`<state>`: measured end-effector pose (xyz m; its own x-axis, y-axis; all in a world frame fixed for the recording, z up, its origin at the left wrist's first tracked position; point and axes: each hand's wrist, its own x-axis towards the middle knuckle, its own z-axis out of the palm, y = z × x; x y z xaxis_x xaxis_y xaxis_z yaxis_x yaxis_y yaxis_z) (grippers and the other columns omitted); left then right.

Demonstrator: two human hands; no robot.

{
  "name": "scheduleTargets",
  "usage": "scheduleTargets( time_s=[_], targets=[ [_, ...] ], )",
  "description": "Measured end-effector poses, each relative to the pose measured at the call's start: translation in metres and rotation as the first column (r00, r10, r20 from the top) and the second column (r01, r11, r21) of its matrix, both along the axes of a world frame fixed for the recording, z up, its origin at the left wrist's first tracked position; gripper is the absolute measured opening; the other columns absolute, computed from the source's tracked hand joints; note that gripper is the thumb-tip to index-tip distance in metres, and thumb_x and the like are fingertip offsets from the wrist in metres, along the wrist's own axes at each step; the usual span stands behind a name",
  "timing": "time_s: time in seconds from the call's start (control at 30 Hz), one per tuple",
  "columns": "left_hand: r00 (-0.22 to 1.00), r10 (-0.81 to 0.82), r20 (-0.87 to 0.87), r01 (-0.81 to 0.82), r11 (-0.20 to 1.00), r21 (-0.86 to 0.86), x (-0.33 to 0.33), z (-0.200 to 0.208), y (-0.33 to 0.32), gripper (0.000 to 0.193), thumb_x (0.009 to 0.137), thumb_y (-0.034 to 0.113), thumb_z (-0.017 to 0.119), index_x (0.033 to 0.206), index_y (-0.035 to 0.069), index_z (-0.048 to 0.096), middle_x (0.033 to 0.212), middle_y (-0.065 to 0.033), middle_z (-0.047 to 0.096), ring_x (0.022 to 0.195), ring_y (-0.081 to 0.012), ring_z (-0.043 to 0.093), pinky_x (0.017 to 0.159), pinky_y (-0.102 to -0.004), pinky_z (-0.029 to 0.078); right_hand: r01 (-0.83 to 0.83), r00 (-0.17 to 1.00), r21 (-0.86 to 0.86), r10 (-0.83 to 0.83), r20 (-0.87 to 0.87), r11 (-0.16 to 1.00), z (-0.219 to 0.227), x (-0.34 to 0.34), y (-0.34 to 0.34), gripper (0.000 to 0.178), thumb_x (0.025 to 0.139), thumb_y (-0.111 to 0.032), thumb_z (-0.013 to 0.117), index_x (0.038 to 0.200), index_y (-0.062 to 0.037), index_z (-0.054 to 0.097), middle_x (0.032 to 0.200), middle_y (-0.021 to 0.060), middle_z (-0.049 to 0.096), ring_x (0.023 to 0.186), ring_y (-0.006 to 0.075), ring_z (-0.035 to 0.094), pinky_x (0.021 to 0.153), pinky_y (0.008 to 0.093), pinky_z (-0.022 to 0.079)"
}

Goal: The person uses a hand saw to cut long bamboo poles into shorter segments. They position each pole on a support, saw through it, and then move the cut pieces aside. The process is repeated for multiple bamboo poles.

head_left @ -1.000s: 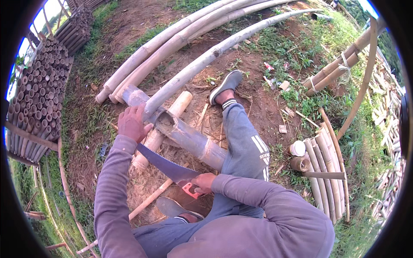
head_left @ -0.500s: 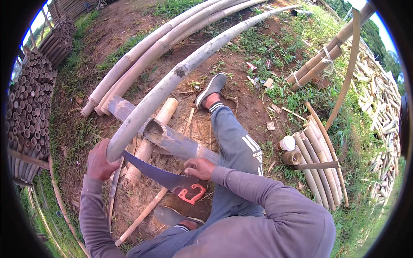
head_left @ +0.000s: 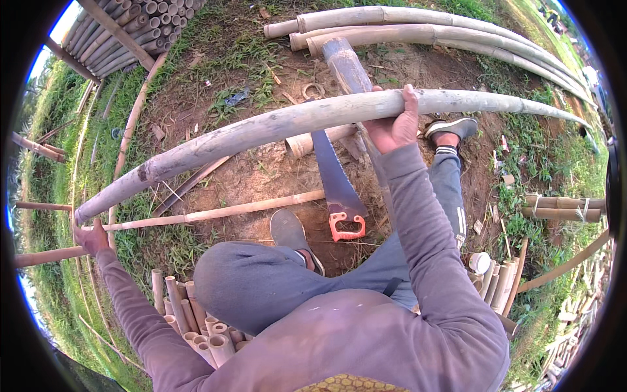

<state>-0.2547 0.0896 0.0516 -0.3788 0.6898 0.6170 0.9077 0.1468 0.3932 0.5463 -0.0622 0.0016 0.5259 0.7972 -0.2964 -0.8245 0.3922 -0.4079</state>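
A long grey bamboo pole spans the view, its near end at the far left. My left hand is closed at that end, with its fingers partly hidden. Farther along the pole, my right hand grips it from below, thumb and fingertips showing above. Beneath the pole lies a handsaw with a dark blade and orange handle; neither hand touches it. The saw's tip is hidden behind the pole. A thick grey bamboo piece and a shorter pale one lie crossed on the ground under the pole.
Several long bamboo poles lie at the back. Short cut bamboo tubes stand beside my knee. A thin bamboo stick lies in front of me. Stacked bamboo is at upper left; tied pieces and a white cup are right.
My view has turned left. My right hand has moved from beside the saw to grip the pole. The pole's near end has swung outward to the left with my left hand.
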Motion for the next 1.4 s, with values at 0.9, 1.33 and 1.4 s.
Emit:
scheduleTargets(
  time_s=[0.9,1.33,1.4],
  targets=[
    [-0.104,0.014,0.995,0.207,0.978,0.008,0.203,-0.151,0.148,0.077,0.094,0.050,0.070,0.156,0.010,0.046,0.154,-0.0177,0.054,0.143,-0.0376,0.049,0.118,-0.0659,0.030,0.038,-0.653,-0.811,0.628,0.422,0.584,-0.188,-0.094,-0.180,0.034,0.089,-0.030,0.080,0.116,-0.0112,0.070,0.118,0.0155,0.070,0.109,0.0382,0.069,0.095,0.0523,0.054],
    [0.618,-0.786,0.017,0.526,0.398,-0.752,0.311,-0.258,-0.056,0.054,0.091,0.052,0.081,0.128,0.015,0.070,0.129,-0.0149,0.071,0.121,-0.0379,0.068,0.107,-0.0512,0.053,0.038,-0.572,-0.806,0.674,0.467,0.591,-0.186,-0.096,-0.171,0.023,0.092,-0.029,0.076,0.100,-0.0101,0.066,0.099,0.0152,0.072,0.094,0.0405,0.071,0.085,0.0534,0.054],
    [0.528,-0.847,0.060,0.488,0.244,-0.838,0.312,-0.259,-0.059,0.057,0.090,0.056,0.081,0.129,0.017,0.069,0.130,-0.0134,0.070,0.123,-0.0364,0.067,0.110,-0.0508,0.051,0.037,-0.581,-0.793,0.659,0.478,0.608,-0.186,-0.097,-0.172,0.023,0.092,-0.029,0.076,0.099,-0.0106,0.065,0.098,0.0150,0.072,0.093,0.0405,0.071,0.086,0.0531,0.054]
  ],
)
